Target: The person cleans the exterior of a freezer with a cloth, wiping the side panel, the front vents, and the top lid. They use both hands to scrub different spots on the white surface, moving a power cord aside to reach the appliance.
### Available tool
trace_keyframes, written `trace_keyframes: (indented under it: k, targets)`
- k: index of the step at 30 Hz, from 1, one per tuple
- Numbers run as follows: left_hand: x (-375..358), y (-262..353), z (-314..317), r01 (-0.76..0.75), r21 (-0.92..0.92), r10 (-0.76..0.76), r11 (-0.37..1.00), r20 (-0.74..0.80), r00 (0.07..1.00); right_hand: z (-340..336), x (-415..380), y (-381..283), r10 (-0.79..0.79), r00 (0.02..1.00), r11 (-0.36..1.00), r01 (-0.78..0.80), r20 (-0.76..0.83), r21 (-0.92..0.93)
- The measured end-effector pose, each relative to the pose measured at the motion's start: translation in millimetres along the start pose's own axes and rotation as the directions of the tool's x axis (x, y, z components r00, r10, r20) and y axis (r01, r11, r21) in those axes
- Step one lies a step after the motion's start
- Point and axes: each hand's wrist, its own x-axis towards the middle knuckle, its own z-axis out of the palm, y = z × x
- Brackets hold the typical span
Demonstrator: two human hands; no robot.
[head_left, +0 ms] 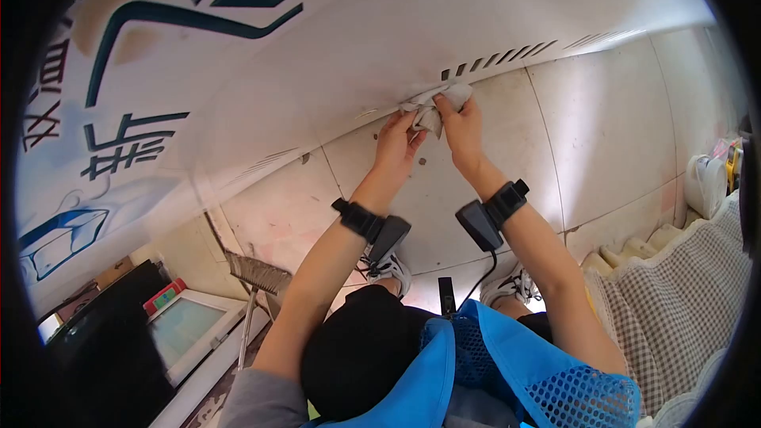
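Observation:
A crumpled whitish cloth (430,115) is bunched between my two hands, close to the lower edge of a large white cabinet (317,55) with dark printed characters. My left hand (396,145) grips the cloth's left side with bent fingers. From the right, my right hand (462,127) is closed on it, thumb pressed over the folds. The cloth lies at or just beside the cabinet's bottom edge; whether it touches is hard to make out. Slotted vents (499,58) run along the cabinet to the right of my hands. Each wrist wears a black strapped device.
Pale floor tiles (428,206) with dark specks lie below my hands. A broom (258,273) and a white-framed panel (194,329) stand at left. At right are a checked cloth cover (658,309) and a white container (704,182). My shoes (511,285) are under me.

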Motion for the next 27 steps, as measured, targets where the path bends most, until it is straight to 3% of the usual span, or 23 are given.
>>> trace_keyframes:
  k: [3,5,6,8,10,12,13,14,16,18,23,27]
  targets:
    - [13,-8,-1,0.045,-0.013,-0.046,0.999,-0.096,0.994,-5,17,29,0.104,0.993,0.990,-0.109,-0.053,-0.092]
    - [19,-10,-26,0.062,-0.007,-0.063,0.998,-0.137,0.989,1,18,37,0.392,0.918,0.891,-0.395,-0.061,-0.225]
    - [21,-3,-37,0.075,-0.004,-0.075,0.997,-0.180,0.981,7,16,39,0.386,0.920,0.894,-0.390,-0.062,-0.219]
    - [2,16,-58,0.042,0.049,-0.031,0.998,-0.200,0.979,28,2,47,0.437,0.893,0.888,-0.409,0.111,-0.211]
    - [-20,35,-85,0.011,0.105,0.012,0.994,-0.219,0.976,52,-10,75,0.377,0.883,0.924,-0.378,0.281,-0.052]
    - [-37,46,-110,-0.172,0.162,0.200,0.972,-0.179,0.963,71,-35,51,0.328,0.889,0.931,-0.361,0.319,0.048]
    - [-50,50,-110,-0.174,0.164,0.203,0.971,-0.183,0.962,78,-49,34,0.278,0.892,0.927,-0.346,0.355,0.143]
    - [-68,59,-101,-0.229,0.195,0.269,0.954,-0.215,0.939,83,-59,21,0.281,0.889,0.926,-0.350,0.361,0.142]
    - [-99,76,-80,-0.284,0.225,0.337,0.932,-0.249,0.908,89,-75,-7,0.075,0.934,0.981,-0.132,0.350,0.140]
    - [-122,87,-60,-0.461,0.268,0.513,0.846,-0.169,0.842,93,-88,-46,0.042,0.933,0.981,-0.107,0.356,0.164]
    - [-136,95,-39,-0.533,0.253,0.575,0.808,-0.138,0.806,94,-93,-70,-0.011,0.944,0.970,-0.070,0.330,0.231]
    - [-106,77,-48,-0.437,0.306,0.498,0.845,-0.157,0.853,86,-76,-36,0.070,0.966,0.972,-0.122,0.249,0.200]
